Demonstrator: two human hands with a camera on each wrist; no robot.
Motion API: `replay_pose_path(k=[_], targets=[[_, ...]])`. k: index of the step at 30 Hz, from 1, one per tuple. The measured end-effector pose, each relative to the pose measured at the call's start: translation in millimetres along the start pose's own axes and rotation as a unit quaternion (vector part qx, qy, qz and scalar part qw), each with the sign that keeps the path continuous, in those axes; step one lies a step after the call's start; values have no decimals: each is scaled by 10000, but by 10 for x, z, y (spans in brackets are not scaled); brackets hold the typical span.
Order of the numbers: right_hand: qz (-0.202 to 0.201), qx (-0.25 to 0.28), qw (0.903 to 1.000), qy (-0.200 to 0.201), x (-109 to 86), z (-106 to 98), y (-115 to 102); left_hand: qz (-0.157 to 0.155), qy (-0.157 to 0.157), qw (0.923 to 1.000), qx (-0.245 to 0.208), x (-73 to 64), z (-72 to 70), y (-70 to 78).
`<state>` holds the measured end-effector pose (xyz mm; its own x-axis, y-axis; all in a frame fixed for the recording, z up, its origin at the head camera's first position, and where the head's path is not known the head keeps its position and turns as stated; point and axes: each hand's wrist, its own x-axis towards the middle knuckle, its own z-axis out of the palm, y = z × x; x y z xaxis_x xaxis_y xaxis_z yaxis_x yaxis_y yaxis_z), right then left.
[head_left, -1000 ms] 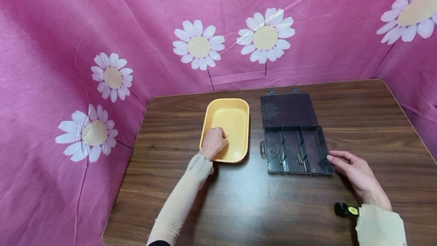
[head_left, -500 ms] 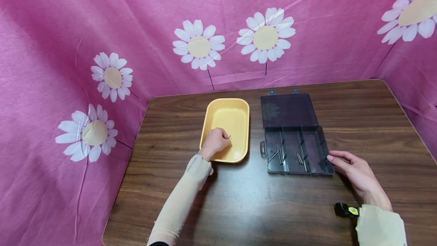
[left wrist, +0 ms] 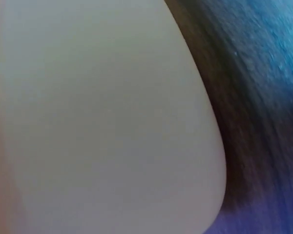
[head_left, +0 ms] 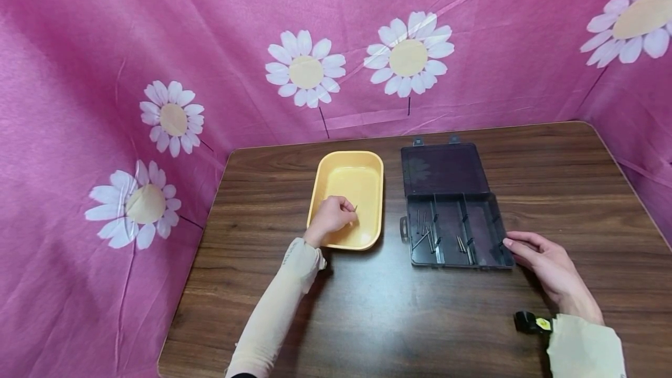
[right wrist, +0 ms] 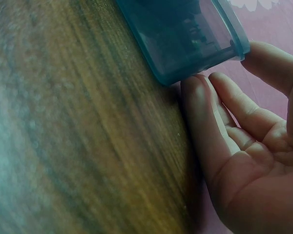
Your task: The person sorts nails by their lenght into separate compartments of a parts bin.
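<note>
My left hand (head_left: 336, 216) is inside the yellow tray (head_left: 373, 232), its thumb and finger pinching a small thin nail (head_left: 356, 209) that points up. The fingertips partly hide that nail. On the right, an open dark see-through compartment box (head_left: 480, 232) lies with its lid (head_left: 443, 169) folded back. My right hand (head_left: 548, 264) rests beside it, fingertips touching its right wall. In the right wrist view, the thumb and fingers (right wrist: 198, 100) lie fairly straight against the corner of the box. Several long nails (head_left: 424, 232) lie in the left compartment, and several shorter ones (head_left: 461, 244) in the middle one.
A black strap piece with a yellow-green label (head_left: 535, 322) sits by the right wrist. All stands on a dark wooden table (head_left: 399, 319), with a pink flowered cloth (head_left: 226, 34) behind. A blurred pale surface (left wrist: 112, 117) fills most of the left wrist view.
My left hand has shifted slightly right within the tray, and the pinched nail has turned from slanting sideways to pointing more upward. The right hand and the box have stayed in place.
</note>
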<state>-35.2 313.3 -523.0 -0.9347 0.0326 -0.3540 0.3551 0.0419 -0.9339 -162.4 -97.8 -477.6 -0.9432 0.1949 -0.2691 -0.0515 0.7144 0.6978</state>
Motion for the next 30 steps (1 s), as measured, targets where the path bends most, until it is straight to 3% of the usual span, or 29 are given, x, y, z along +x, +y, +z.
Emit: replay_pose_path(k=[4,8,12,23,30], targets=[[46,-131,9999,21,-3,-5,-8,-154,-217,9979,-592,6,7,-12],[54,-200,9998,18,-6,-7,-12,-320,-391,9897,-1338,-1,18,-6],[36,-177,9998,7,-8,-6,-11,-296,-459,9813,-1845,-9,27,6],[-43,225,9997,-42,2,6,17,-523,-813,9560,-2769,2,34,22],[-65,266,9996,-69,11,6,27,-596,-985,9495,-2917,-14,8,62]])
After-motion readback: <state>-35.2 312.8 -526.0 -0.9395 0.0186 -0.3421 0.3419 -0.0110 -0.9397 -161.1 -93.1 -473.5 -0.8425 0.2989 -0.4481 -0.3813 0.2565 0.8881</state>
